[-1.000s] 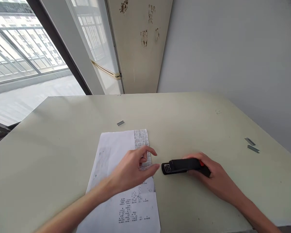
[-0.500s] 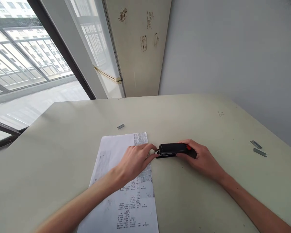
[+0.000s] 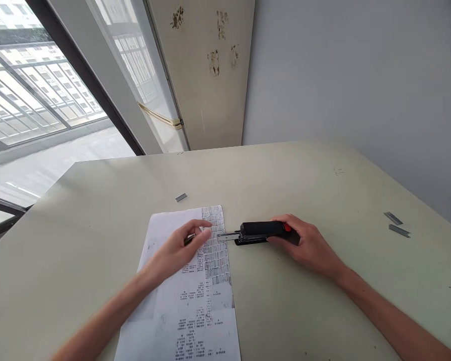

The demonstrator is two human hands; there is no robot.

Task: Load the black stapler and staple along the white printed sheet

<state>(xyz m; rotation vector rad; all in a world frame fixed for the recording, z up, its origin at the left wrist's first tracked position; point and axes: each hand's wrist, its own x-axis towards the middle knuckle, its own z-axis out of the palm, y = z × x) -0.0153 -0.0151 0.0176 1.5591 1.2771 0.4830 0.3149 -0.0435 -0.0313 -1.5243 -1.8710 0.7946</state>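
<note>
Pale tabletop (image 3: 304, 188) | stapler (image 3: 261, 229): rear in right grip (image 3: 311, 246) | front leftward

between the left hand (image 3: 186, 243) and the right hand (image 3: 308, 248), the stapler (image 3: 263, 229) stands in the way, its metal rail (image 3: 227, 236) jutting over the right edge of the paper (image 3: 165, 326). only a small gap parts the rail's tip from the left hand. beyond the stapler, open tabletop (image 3: 270, 175) runs toward the wall (image 3: 342, 75), passing right of one staple strip (image 3: 181, 197). nearer, room opens between paper and right forearm (image 3: 383, 311).
</note>
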